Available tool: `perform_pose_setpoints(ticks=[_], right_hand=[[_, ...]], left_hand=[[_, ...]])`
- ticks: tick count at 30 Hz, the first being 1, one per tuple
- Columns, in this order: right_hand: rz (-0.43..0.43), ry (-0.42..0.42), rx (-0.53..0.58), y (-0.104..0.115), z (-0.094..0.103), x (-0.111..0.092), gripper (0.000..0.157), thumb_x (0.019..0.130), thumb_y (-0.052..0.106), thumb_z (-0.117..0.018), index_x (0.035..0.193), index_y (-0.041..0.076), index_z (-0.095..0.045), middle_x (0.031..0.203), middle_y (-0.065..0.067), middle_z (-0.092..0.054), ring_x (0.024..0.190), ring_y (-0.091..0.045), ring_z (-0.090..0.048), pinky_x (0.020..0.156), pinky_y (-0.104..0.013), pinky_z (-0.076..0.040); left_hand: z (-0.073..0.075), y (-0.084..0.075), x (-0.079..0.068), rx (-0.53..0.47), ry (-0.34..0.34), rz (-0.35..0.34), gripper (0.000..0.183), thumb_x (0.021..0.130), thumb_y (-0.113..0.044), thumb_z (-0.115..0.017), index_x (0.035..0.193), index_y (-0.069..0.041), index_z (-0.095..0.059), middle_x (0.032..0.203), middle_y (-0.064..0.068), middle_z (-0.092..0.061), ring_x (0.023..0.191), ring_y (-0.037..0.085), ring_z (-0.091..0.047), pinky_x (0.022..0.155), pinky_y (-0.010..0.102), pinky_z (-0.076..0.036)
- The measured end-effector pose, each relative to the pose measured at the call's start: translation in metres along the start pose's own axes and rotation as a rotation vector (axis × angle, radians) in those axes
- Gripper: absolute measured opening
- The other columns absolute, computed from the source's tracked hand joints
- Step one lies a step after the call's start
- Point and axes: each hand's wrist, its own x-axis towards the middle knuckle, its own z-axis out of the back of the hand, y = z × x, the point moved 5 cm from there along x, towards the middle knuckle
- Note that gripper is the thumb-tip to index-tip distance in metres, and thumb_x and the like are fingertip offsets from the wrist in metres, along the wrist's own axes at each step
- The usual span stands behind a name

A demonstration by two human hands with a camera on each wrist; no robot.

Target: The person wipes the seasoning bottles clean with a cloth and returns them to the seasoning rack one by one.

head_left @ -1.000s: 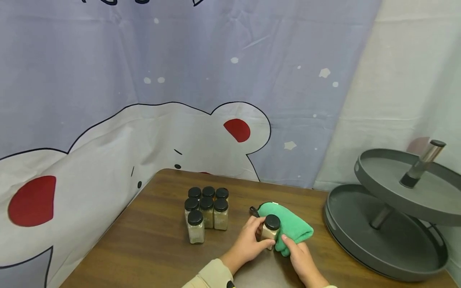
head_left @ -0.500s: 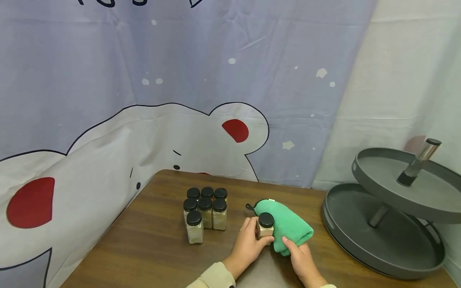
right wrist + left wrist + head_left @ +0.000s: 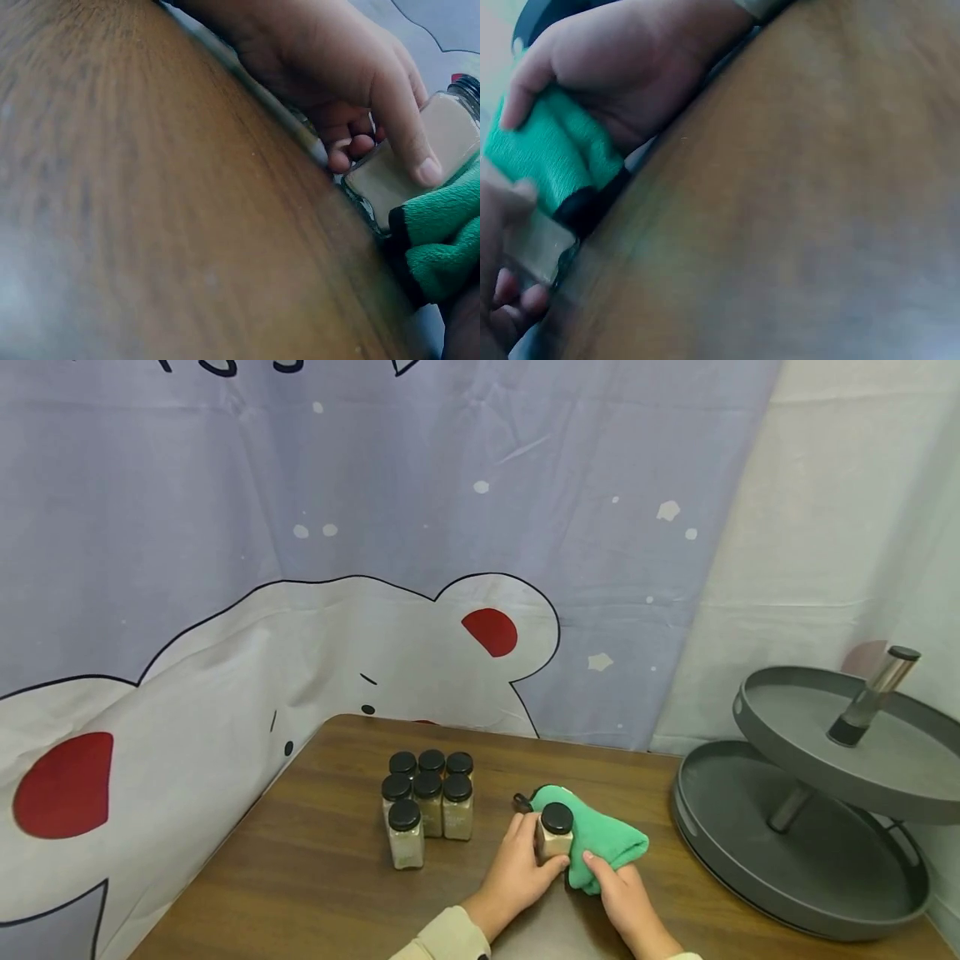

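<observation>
My left hand (image 3: 517, 868) grips a square glass spice jar (image 3: 555, 843) with a black lid, thumb across its near face. Pale powder fills the jar (image 3: 390, 180), as the right wrist view shows. My right hand (image 3: 628, 893) holds a folded green cloth (image 3: 600, 835) with dark edging, the thumb on top and the other fingers hidden under it. The cloth lies against the jar's right side. In the left wrist view, the cloth (image 3: 547, 150) is bunched in the right hand, right beside the jar (image 3: 540, 247).
Several black-lidded spice jars (image 3: 427, 802) stand grouped on the wooden table (image 3: 315, 860), left of my hands. A two-tier grey round tray stand (image 3: 810, 860) occupies the right side. Behind the table hangs a printed curtain (image 3: 375, 510).
Jar and left hand have shifted slightly left since a second ago. The cloth has moved up and back down a little against the jar, its far end changing shape.
</observation>
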Motion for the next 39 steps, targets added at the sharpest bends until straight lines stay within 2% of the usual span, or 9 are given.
perform_pose_setpoints(ticks=[2,5,10,13,18,24,29,33,39], right_hand=[[-0.009,-0.011,-0.001,0.000,0.001,0.000,0.024,0.102,0.009,-0.053,0.113,-0.009,-0.064,0.102,-0.010,-0.069,0.088,-0.004,-0.060,0.083,-0.022,-0.048],[-0.022,-0.028,-0.010,0.000,0.002,0.000,0.026,0.102,0.010,-0.053,0.114,-0.010,-0.063,0.104,-0.011,-0.068,0.089,-0.003,-0.059,0.083,-0.021,-0.047],[-0.016,-0.040,-0.013,0.001,0.002,0.000,0.027,0.101,0.010,-0.053,0.116,-0.011,-0.062,0.107,-0.012,-0.067,0.091,-0.001,-0.058,0.084,-0.019,-0.047],[0.003,-0.043,0.002,0.001,0.002,0.001,0.025,0.101,0.009,-0.053,0.112,-0.011,-0.063,0.102,-0.011,-0.067,0.088,-0.002,-0.058,0.082,-0.020,-0.047],[-0.010,-0.043,-0.022,0.001,0.002,0.001,0.023,0.101,0.011,-0.053,0.101,-0.008,-0.066,0.090,-0.006,-0.066,0.081,-0.004,-0.056,0.078,-0.022,-0.046],[-0.035,-0.009,-0.036,0.000,-0.001,0.001,0.025,0.102,0.015,-0.053,0.106,-0.006,-0.068,0.097,-0.008,-0.068,0.086,-0.005,-0.057,0.082,-0.022,-0.046],[-0.028,0.030,-0.003,0.000,-0.003,-0.001,0.025,0.102,0.014,-0.054,0.107,-0.006,-0.068,0.099,-0.005,-0.069,0.089,-0.004,-0.060,0.085,-0.022,-0.047],[0.015,0.003,0.026,0.002,-0.001,-0.003,0.023,0.101,0.009,-0.054,0.111,-0.009,-0.064,0.098,-0.001,-0.068,0.089,-0.003,-0.060,0.084,-0.019,-0.047],[0.008,-0.008,0.053,0.002,0.001,-0.004,0.026,0.103,0.011,-0.052,0.114,-0.011,-0.062,0.099,0.002,-0.066,0.092,-0.002,-0.059,0.085,-0.017,-0.045]], left_hand=[[0.000,0.001,0.000,-0.061,0.018,-0.019,0.063,0.088,-0.033,-0.079,0.137,-0.008,-0.049,0.114,0.002,-0.041,0.102,0.012,-0.048,0.090,0.032,-0.047],[0.003,0.004,0.001,-0.213,0.032,-0.042,0.059,0.087,-0.018,-0.068,0.140,-0.010,-0.046,0.117,0.005,-0.034,0.104,0.017,-0.042,0.091,0.032,-0.042],[0.010,0.008,0.006,-0.375,0.030,-0.100,0.055,0.077,0.004,-0.060,0.131,-0.005,-0.057,0.115,0.012,-0.048,0.098,0.027,-0.049,0.083,0.028,-0.044],[0.011,0.009,0.007,-0.359,0.069,-0.140,0.048,0.082,0.001,-0.069,0.129,-0.002,-0.059,0.110,0.011,-0.054,0.094,0.025,-0.054,0.081,0.028,-0.049],[0.009,0.010,0.008,-0.305,0.104,-0.178,0.056,0.083,-0.004,-0.077,0.136,-0.001,-0.057,0.110,0.005,-0.053,0.092,0.013,-0.053,0.081,0.025,-0.049],[0.008,0.009,0.008,-0.252,0.116,-0.206,0.056,0.083,-0.011,-0.083,0.134,-0.004,-0.061,0.095,0.002,-0.050,0.079,0.006,-0.047,0.070,0.019,-0.045],[0.007,0.008,0.008,-0.231,0.037,-0.116,0.047,0.079,-0.017,-0.088,0.114,-0.007,-0.058,0.087,-0.004,-0.046,0.075,0.002,-0.044,0.066,0.018,-0.043],[0.009,0.009,0.007,-0.204,-0.053,-0.035,0.049,0.076,-0.019,-0.091,0.102,-0.012,-0.049,0.088,-0.004,-0.046,0.079,0.005,-0.046,0.069,0.022,-0.043],[0.011,0.009,0.006,-0.158,-0.073,0.008,0.050,0.076,-0.022,-0.091,0.100,-0.012,-0.049,0.087,-0.004,-0.048,0.080,0.007,-0.046,0.070,0.024,-0.042]])
